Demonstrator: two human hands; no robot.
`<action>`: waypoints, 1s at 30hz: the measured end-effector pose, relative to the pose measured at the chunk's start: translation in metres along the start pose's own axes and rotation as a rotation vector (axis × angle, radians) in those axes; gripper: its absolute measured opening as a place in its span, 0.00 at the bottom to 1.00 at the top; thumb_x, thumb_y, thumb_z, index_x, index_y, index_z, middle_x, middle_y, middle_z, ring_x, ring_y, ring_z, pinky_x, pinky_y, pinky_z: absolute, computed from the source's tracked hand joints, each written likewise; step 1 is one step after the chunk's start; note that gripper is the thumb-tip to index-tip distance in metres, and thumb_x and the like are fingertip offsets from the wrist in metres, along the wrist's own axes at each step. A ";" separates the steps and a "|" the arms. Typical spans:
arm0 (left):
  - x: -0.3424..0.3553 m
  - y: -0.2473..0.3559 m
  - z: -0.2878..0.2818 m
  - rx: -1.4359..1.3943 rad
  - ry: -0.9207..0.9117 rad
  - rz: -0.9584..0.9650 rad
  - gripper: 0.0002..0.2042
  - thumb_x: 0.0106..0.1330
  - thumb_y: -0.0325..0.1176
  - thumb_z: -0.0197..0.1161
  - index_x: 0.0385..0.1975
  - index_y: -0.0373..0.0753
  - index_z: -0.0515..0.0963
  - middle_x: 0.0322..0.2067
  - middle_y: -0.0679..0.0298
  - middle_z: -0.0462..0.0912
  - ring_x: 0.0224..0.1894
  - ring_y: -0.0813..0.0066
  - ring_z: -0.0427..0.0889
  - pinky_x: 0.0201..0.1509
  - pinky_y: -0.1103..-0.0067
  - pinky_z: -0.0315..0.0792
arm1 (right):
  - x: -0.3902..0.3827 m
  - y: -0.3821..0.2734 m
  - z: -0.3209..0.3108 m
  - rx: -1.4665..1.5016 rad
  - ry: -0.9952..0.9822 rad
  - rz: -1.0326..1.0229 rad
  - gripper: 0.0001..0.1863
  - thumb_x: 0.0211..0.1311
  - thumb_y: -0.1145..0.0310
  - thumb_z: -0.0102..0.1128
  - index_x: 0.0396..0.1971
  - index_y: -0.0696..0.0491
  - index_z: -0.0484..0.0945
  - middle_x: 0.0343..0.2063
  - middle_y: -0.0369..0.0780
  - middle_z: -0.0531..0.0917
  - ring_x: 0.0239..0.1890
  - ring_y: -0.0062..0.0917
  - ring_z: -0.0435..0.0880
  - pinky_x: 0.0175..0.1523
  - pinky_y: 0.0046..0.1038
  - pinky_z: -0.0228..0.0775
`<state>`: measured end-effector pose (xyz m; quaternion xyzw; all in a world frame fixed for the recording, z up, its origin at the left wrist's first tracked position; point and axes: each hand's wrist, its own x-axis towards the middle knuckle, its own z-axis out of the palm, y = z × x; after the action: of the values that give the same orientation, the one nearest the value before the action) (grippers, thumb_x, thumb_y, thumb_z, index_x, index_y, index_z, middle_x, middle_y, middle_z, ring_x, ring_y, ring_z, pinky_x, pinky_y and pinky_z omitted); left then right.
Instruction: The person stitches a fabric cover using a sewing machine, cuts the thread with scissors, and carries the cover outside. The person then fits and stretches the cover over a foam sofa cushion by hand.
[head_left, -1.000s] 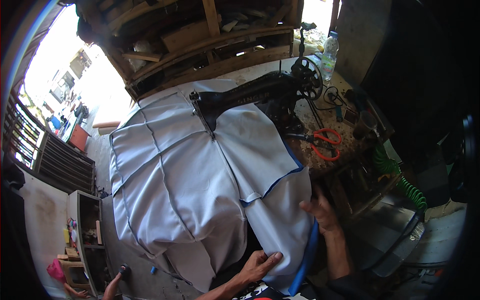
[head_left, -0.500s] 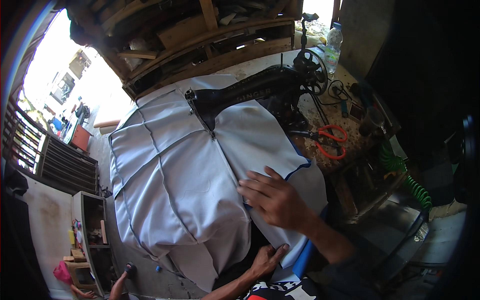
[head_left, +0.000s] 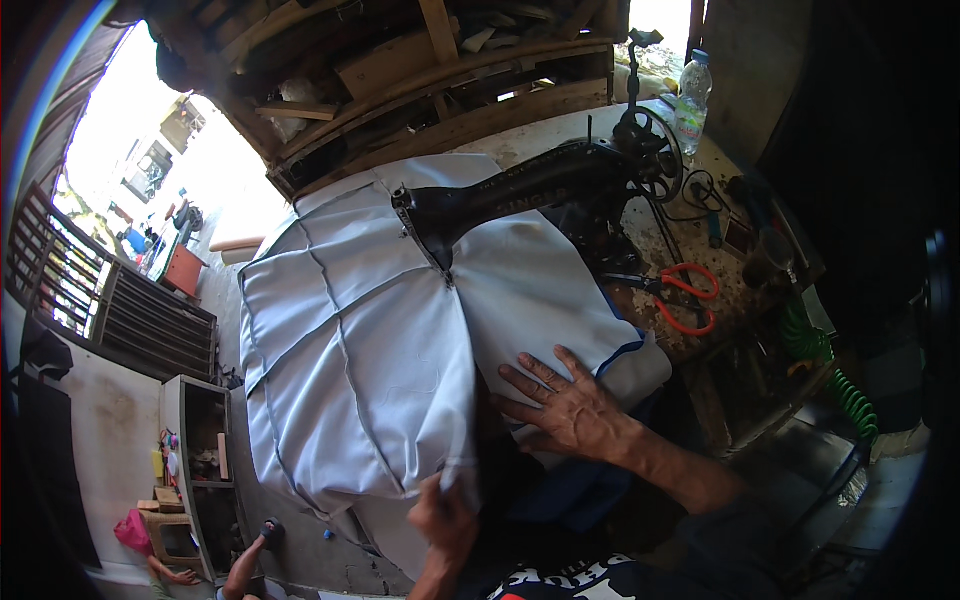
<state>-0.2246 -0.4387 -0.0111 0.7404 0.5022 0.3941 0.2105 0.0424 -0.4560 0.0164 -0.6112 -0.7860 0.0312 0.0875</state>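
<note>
A large white fabric piece [head_left: 390, 350] with dark seam lines and blue edging lies under the needle end of a black sewing machine [head_left: 530, 195]. My right hand [head_left: 575, 410] rests on the right-hand panel, fingers spread and holding nothing. At the near edge of the left panel, my left hand [head_left: 445, 520] is closed on the fabric, slightly blurred. A dark gap separates the two panels between my hands. Blue cloth [head_left: 570, 495] hangs below my right forearm.
Orange-handled scissors [head_left: 688, 298] lie right of the machine on the worn table [head_left: 740, 270]. A plastic bottle [head_left: 692, 105] stands behind its handwheel. A green coiled hose [head_left: 850, 400] hangs at right. Another person's leg [head_left: 245, 572] shows at lower left, near a shelf cabinet [head_left: 212, 440].
My left hand has moved left from near my lap onto the left panel's edge. My right hand has spread out on the fabric, and the panels have parted. The whole view has shifted slightly.
</note>
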 end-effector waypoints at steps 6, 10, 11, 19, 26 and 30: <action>0.068 0.091 -0.080 0.371 -0.051 0.000 0.11 0.68 0.36 0.67 0.41 0.34 0.83 0.19 0.49 0.82 0.19 0.57 0.84 0.27 0.68 0.73 | 0.001 0.001 0.004 -0.033 0.079 -0.009 0.39 0.63 0.40 0.61 0.73 0.32 0.63 0.74 0.36 0.63 0.77 0.35 0.58 0.76 0.57 0.45; 0.090 0.121 -0.087 0.412 -0.234 0.110 0.09 0.65 0.32 0.68 0.41 0.34 0.85 0.24 0.50 0.85 0.20 0.64 0.83 0.29 0.73 0.72 | -0.002 0.001 0.005 -0.041 0.103 -0.018 0.38 0.62 0.42 0.63 0.71 0.34 0.65 0.74 0.35 0.63 0.76 0.35 0.60 0.75 0.58 0.49; 0.096 0.137 -0.090 0.373 -0.255 0.019 0.09 0.64 0.30 0.69 0.40 0.34 0.85 0.24 0.52 0.86 0.22 0.65 0.85 0.28 0.73 0.72 | -0.001 0.000 0.006 -0.055 0.131 -0.028 0.37 0.63 0.42 0.63 0.71 0.34 0.66 0.74 0.35 0.63 0.75 0.35 0.60 0.74 0.59 0.51; 0.092 0.155 -0.050 0.248 -0.626 0.225 0.05 0.62 0.29 0.70 0.33 0.36 0.82 0.54 0.48 0.80 0.29 0.56 0.89 0.28 0.69 0.80 | -0.002 -0.006 0.013 -0.008 0.224 -0.022 0.29 0.63 0.46 0.63 0.63 0.38 0.75 0.70 0.35 0.67 0.74 0.36 0.61 0.73 0.61 0.53; 0.077 0.121 -0.029 0.159 -0.797 0.186 0.08 0.67 0.32 0.64 0.41 0.37 0.77 0.59 0.51 0.80 0.34 0.47 0.88 0.30 0.63 0.82 | -0.014 -0.003 0.028 0.005 0.320 -0.073 0.18 0.63 0.59 0.60 0.54 0.40 0.82 0.62 0.38 0.77 0.73 0.34 0.63 0.72 0.62 0.54; 0.075 0.121 -0.025 0.172 -0.794 0.194 0.08 0.68 0.32 0.63 0.41 0.36 0.77 0.57 0.51 0.81 0.33 0.48 0.88 0.30 0.64 0.82 | -0.021 -0.002 0.023 0.069 0.311 -0.085 0.17 0.65 0.61 0.58 0.52 0.44 0.82 0.62 0.39 0.77 0.74 0.34 0.64 0.73 0.61 0.54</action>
<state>-0.1601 -0.4218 0.1177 0.8937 0.3410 0.0525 0.2869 0.0412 -0.4750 -0.0081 -0.5715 -0.7866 -0.0404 0.2301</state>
